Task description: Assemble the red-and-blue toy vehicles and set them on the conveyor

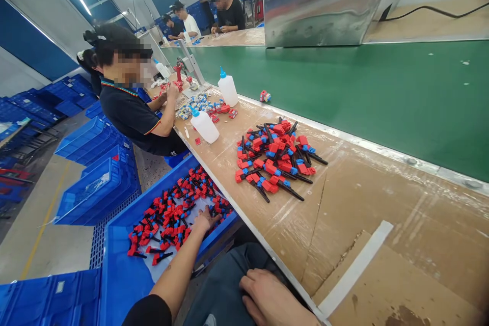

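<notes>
My left hand (206, 219) reaches into a large blue crate (122, 265) beside the bench, its fingers spread on red, blue and black plastic parts (171, 214) that lie over a pale sheet. My right hand (269, 295) rests on my thigh near the bench edge, its fingers loosely curled; whether anything is under them is hidden. A heap of the same red, blue and black parts (275, 158) sits on the brown bench top (355, 198), ahead of my right hand.
Two white bottles (228, 90) with blue tips stand by small mixed parts (196, 104). A person (130, 107) works at the left. Beyond the bench runs a green belt (362, 91) with a small part (265, 96) at its edge. Blue crates (91, 188) stand on the floor.
</notes>
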{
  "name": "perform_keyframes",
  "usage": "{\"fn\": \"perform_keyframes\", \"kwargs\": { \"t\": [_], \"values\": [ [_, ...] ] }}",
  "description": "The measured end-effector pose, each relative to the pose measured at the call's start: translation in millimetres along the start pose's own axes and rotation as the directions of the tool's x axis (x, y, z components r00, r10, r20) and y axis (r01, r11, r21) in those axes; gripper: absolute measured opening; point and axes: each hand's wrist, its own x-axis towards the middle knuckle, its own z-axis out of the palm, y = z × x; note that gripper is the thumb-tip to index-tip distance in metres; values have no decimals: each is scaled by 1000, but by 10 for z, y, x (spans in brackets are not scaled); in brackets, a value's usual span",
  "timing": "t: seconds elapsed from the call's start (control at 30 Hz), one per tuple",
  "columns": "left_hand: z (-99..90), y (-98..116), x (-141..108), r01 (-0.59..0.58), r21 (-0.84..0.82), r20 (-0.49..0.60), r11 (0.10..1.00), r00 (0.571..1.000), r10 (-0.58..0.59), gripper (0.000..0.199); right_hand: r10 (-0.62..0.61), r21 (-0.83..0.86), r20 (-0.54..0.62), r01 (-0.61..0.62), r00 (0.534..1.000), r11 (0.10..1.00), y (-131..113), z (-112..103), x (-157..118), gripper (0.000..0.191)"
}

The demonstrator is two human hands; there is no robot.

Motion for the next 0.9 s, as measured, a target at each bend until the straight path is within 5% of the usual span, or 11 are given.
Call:
{"fn": "perform_keyframes", "kwargs": {
  "t": [0.23, 0.5, 0.73, 0.9],
  "values": [
    [-56, 117, 72, 15, 39, 95, 999, 995, -19, 94, -5, 3, -3, 5, 1000, 1000, 26, 17, 9, 18],
    [-140, -4, -21, -84, -24, 139, 996, 986, 87, 99, -18, 25, -32, 19, 999, 1000, 73, 76, 23, 17],
    [-150, 7, 26, -75, -108, 167, 991, 982, 92, 49, 10, 5, -3, -10, 1000, 1000, 13, 22, 17, 19],
    [-132, 50, 136, -50, -227, 151, 973, 985, 86, 39, 22, 30, 29, -23, 999, 999, -3, 14, 33, 24]
  ]
}}
